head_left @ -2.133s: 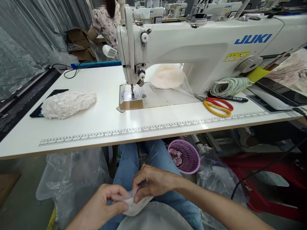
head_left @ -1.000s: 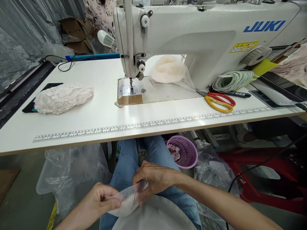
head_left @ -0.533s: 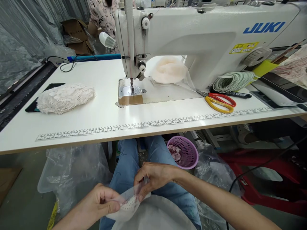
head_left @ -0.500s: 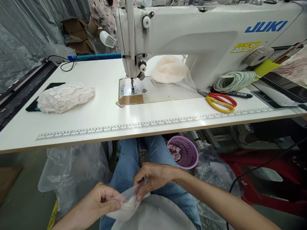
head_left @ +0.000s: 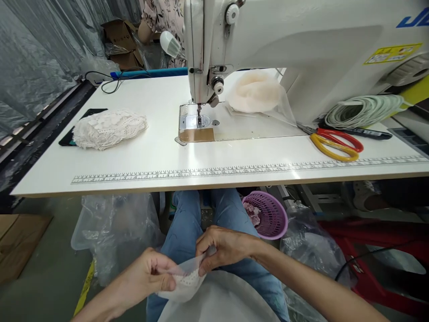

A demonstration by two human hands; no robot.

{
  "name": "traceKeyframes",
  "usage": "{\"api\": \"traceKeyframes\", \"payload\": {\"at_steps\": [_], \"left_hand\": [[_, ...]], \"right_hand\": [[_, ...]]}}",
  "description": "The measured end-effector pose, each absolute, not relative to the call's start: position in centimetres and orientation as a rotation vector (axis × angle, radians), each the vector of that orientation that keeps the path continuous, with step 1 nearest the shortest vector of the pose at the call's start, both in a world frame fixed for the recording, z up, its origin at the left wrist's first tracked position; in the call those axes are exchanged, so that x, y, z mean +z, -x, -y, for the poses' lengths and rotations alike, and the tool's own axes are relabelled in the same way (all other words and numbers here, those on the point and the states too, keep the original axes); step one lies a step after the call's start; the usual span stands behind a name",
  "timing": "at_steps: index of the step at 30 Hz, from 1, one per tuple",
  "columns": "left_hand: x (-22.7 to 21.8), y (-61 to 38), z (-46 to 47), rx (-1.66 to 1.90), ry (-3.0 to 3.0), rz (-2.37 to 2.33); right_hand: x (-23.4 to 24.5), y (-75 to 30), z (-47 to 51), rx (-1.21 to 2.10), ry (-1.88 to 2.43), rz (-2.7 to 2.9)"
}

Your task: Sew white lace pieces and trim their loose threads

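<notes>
Sheer piece [head_left: 182,293] held on the near side of the machine [head_left: 301,49], lower down. Left hand [head_left: 156,273] pinches one end, right hand [head_left: 223,250] the other; hands close, cloth spanning between. Holed trim [head_left: 190,278] shows on it; whether sewn down, cannot tell. Judged mid-handling: piece off the machine, not set down. Lace bundle [head_left: 109,129] left of the machine, scissors [head_left: 317,135] at its near right, both unheld. Finished count: cannot tell.
</notes>
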State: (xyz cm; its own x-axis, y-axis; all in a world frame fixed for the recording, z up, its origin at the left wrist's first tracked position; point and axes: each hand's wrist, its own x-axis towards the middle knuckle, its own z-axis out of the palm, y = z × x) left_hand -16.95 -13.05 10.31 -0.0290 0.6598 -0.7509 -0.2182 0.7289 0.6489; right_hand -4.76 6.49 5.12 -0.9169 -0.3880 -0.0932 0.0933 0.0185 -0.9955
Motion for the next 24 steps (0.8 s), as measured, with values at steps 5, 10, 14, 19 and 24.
{"api": "traceKeyframes", "payload": {"at_steps": [5, 10, 14, 19, 24], "left_hand": [[10.2, 16.8, 13.3, 0.714, -0.365, -1.421], [10.2, 16.6, 13.3, 0.671, -0.373, -1.465], [9.9, 16.9, 12.9, 0.700, -0.407, -1.506], [9.3, 17.1, 11.7, 1.076, -0.222, -1.596], [10.2, 17.2, 11.0, 1.317, 0.064, -1.503]], "right_hand": [[5.0, 4.6, -6.6, -1.972, 0.288, -1.921], [4.4, 4.4, -7.2, -1.928, 0.317, -1.960], [5.6, 4.3, -6.5, -1.645, 0.173, -2.370], [6.9, 4.4, -1.2, -1.105, -0.124, -3.249], [4.3, 6.3, 2.2, -0.997, -0.125, -3.533]]}}
